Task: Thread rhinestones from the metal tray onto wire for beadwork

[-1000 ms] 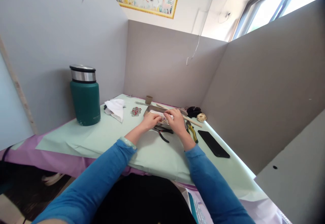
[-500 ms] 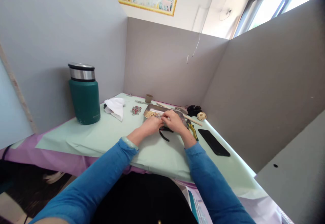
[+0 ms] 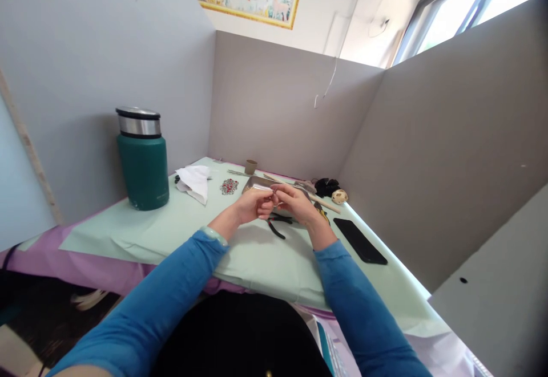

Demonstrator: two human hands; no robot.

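Observation:
My left hand point(image 3: 253, 203) and my right hand point(image 3: 294, 202) meet fingertip to fingertip above the near side of a metal tray point(image 3: 256, 182). Both are closed in a pinch; whatever sits between the fingertips is too small to name. Most of the tray and its contents are hidden behind the hands. Below them, pliers with dark handles point(image 3: 277, 230) lie on the table. Yellow-and-black handled pliers point(image 3: 321, 211) are partly covered by my right hand. Left of the tray rests a small pile of red and silver beaded pieces point(image 3: 229, 186).
A green flask point(image 3: 143, 166) stands at the left, beside a crumpled white tissue point(image 3: 193, 182). A black phone-like slab point(image 3: 360, 241) lies at the right. Behind the tray are a small cup point(image 3: 250, 166), a wooden stick point(image 3: 326, 203) and a spotted ball point(image 3: 339, 196). Grey partitions point(image 3: 291, 97) enclose the table.
My hands have lifted slightly from the tray, and the left hand has turned so its curled fingers show. The fingertips are now together in front of the tray, covering more of its contents.

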